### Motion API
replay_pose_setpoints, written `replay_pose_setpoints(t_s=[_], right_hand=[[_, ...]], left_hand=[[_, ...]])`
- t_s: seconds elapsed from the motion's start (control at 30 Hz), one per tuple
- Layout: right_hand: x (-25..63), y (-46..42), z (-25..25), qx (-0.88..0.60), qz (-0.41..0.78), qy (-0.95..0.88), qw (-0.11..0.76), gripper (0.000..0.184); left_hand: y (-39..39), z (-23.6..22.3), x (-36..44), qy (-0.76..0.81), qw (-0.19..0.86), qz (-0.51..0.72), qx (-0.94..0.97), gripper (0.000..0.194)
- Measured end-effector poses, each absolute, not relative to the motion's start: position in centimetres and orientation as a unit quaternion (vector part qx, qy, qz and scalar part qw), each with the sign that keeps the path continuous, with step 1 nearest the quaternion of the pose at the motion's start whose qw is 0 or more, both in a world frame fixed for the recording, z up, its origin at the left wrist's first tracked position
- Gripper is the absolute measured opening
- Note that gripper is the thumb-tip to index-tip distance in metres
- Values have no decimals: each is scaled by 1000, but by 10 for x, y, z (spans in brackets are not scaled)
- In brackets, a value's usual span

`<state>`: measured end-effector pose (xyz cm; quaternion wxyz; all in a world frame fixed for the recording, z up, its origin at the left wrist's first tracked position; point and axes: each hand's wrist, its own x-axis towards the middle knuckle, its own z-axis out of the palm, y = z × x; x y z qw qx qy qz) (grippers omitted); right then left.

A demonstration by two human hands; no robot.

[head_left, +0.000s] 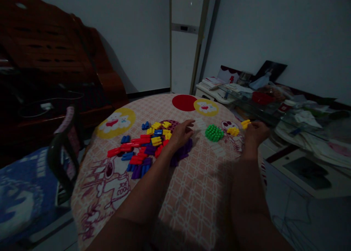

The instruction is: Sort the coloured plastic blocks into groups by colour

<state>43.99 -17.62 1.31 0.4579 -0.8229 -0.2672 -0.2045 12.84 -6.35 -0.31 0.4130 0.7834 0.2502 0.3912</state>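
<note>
A block [246, 124] sits in the right hand [257, 132], at the table's [192, 196] right edge. Just left of that grip lies the small cluster [233, 131], then the large cluster [214, 133]; farther left, the left hand [182, 134] is over the pile's [142, 152] right part. I see a cabinet [307, 170] to the grip's right, a chair [60, 161] far left.

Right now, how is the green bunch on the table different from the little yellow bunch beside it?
The green bunch is bigger; the yellow bunch is smaller. The yellow bunch sits closer to the right hand, while the green bunch is farther from it. The green bunch is bright green and the yellow bunch is yellow. Both look bumpy and rest on the patterned tablecloth.
</note>
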Motion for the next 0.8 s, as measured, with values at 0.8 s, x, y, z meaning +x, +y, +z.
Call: replay_pose_setpoints(t_s=[0.8], right_hand=[[431, -180, -16, -907, -145, -304, 252, 36]], left_hand=[[-33, -4, 98, 340, 311, 408, 788, 40]])
